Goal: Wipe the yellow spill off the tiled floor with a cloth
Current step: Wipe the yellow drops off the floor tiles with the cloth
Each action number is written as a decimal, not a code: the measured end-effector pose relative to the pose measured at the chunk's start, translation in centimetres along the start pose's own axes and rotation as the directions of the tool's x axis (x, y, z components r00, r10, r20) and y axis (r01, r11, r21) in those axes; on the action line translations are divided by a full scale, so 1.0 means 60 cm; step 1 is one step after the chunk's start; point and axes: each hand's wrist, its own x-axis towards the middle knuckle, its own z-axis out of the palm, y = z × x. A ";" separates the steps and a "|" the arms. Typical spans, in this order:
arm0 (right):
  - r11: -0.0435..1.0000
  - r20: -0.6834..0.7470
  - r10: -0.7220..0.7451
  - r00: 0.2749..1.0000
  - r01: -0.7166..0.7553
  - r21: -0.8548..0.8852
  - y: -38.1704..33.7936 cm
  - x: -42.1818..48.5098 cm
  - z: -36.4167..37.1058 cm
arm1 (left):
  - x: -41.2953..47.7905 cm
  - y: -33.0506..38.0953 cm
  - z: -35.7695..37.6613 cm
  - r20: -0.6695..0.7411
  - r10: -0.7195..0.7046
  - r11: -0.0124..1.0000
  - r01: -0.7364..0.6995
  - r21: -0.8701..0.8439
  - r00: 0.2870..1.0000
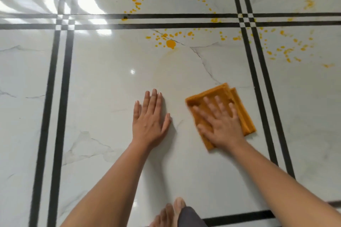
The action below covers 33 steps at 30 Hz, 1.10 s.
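We have one head-worn view, looking steeply down and forward at the tiled floor (pixel 103 83) from close above; our forearms enter from 6 o'clock, and the floor runs away toward 12 o'clock.

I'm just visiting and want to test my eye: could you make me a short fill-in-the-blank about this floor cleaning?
1. The right hand presses flat on an orange ____.
2. The left hand rests flat on the bare ____.
3. The spill drops are coloured ____.
4. The lines between tiles are ____.

Missing words: cloth; floor; yellow; black
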 end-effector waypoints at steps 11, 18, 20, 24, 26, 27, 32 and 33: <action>0.964 0.013 0.262 0.965 -0.263 0.035 0.051 -0.067 -0.005 | -0.007 0.085 0.017 0.034 0.080 0.996 -0.079 -0.042 0.996; 0.964 0.045 0.260 0.965 -0.262 0.051 -0.005 0.001 -0.013 | 0.038 0.107 0.005 0.082 -0.027 0.999 0.030 -0.039 0.996; 0.982 0.084 0.184 0.979 -0.187 0.021 0.033 -0.008 -0.021 | 0.048 0.100 -0.001 0.095 -0.060 0.996 0.065 -0.056 0.994; 0.791 0.091 0.588 0.804 -0.595 0.146 0.054 0.056 -0.031 | 0.070 0.093 -0.013 0.099 0.014 1.000 -0.011 -0.028 0.995; 0.872 0.060 0.472 0.879 -0.476 0.116 0.025 0.065 -0.024 | 0.082 0.095 -0.013 0.107 0.014 0.999 -0.010 -0.031 0.994; 0.931 0.054 0.356 0.933 -0.359 0.068 0.022 0.060 -0.021 | 0.089 0.099 -0.013 0.108 -0.001 0.999 0.005 -0.041 0.994; 0.902 0.076 0.375 0.924 -0.382 0.201 0.094 0.100 -0.046 | 0.107 0.097 -0.019 0.121 -0.049 0.995 0.059 -0.081 0.991; 0.859 0.060 0.438 0.897 -0.437 0.265 0.098 0.110 -0.048 | 0.111 0.095 -0.022 0.130 -0.058 0.994 0.070 -0.085 0.990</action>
